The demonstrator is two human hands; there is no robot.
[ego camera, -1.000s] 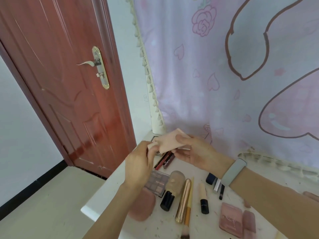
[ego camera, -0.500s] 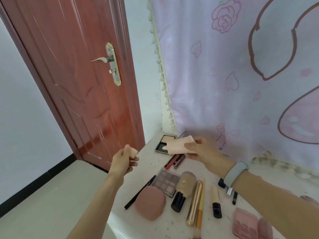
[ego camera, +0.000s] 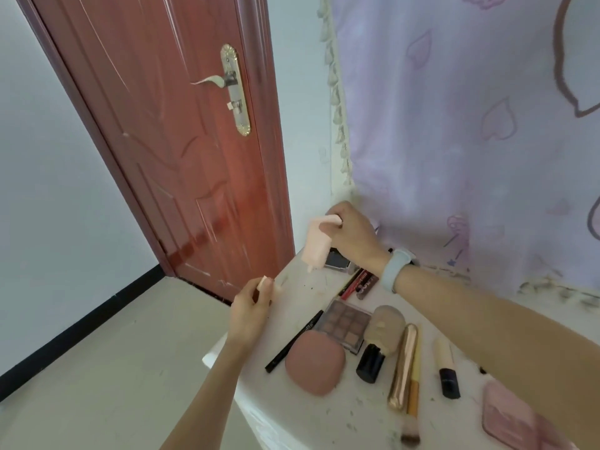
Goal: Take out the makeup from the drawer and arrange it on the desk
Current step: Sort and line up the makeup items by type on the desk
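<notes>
My right hand (ego camera: 352,233) holds a pale pink tube (ego camera: 316,245) by its top end, nozzle pointing down, above the far left corner of the white desk (ego camera: 324,420). My left hand (ego camera: 251,308) pinches the tube's small pink cap (ego camera: 263,282) at the desk's left edge. Makeup lies in rows on the desk: an eyeshadow palette (ego camera: 345,324), a black eyeliner pen (ego camera: 293,342), a round pink case (ego camera: 315,362), a foundation bottle (ego camera: 378,342), a gold tube (ego camera: 402,365) and a small concealer stick (ego camera: 446,368). No drawer is in view.
A black compact (ego camera: 336,259) and two dark red lip pencils (ego camera: 357,282) lie behind the palette. A pink compact (ego camera: 509,417) sits at the near right. A brush (ego camera: 413,404) lies beside the gold tube. A red door (ego camera: 181,141) stands left; a lilac curtain (ego camera: 470,141) hangs behind.
My left hand pulled the cap off the tube and drew away to the left. My right hand turned the tube from lying flat to nozzle down. The camera tilted lower.
</notes>
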